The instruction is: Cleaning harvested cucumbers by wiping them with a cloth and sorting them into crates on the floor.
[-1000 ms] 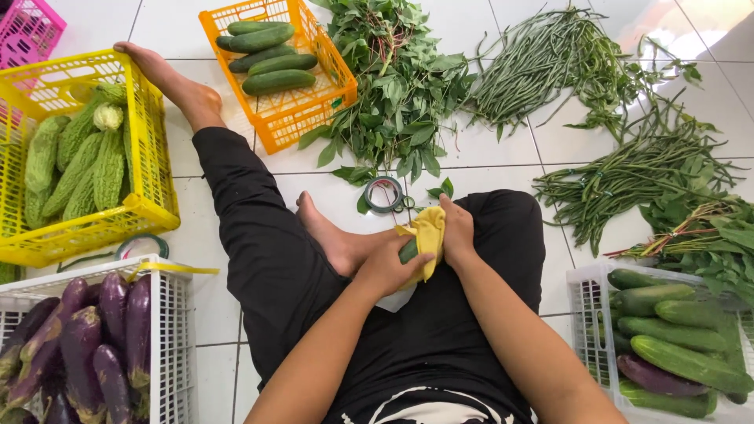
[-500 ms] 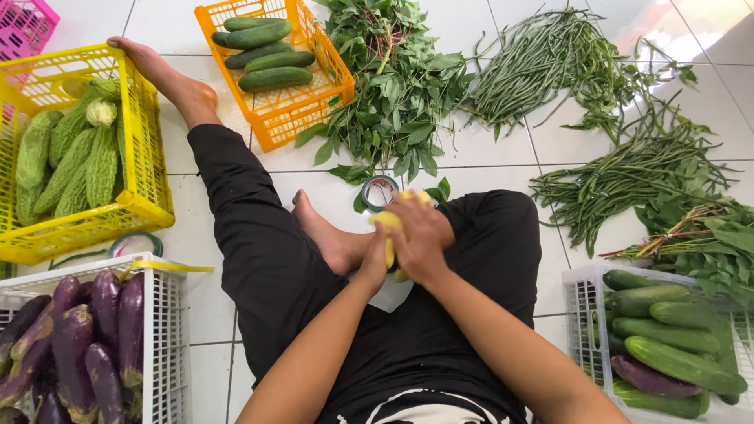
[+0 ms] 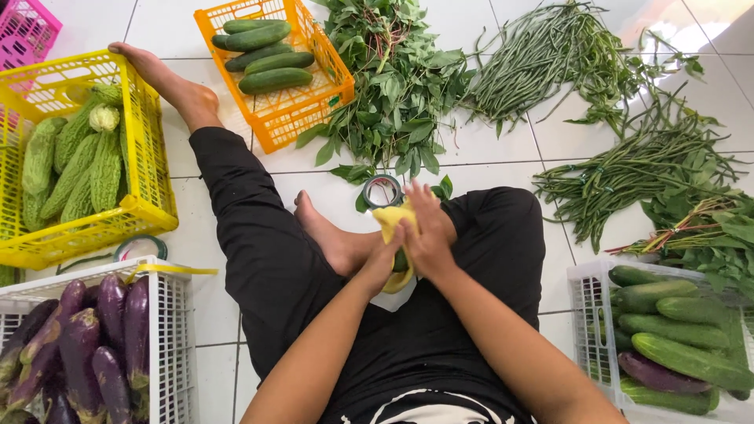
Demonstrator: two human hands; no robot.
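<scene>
Two hands on one cucumber [image 3: 401, 260] | it sits over the lap, long way up and down | left hand [image 3: 382, 263] closed around its lower part | right hand [image 3: 428, 235] presses the yellow cloth [image 3: 393, 217] on top | both equally close.

right hand [image 3: 428, 235] slid from far end of yellow cloth [image 3: 395, 224] to lie over cucumber [image 3: 401, 260], left hand [image 3: 382, 263] now under it, cloth shifted left
</scene>
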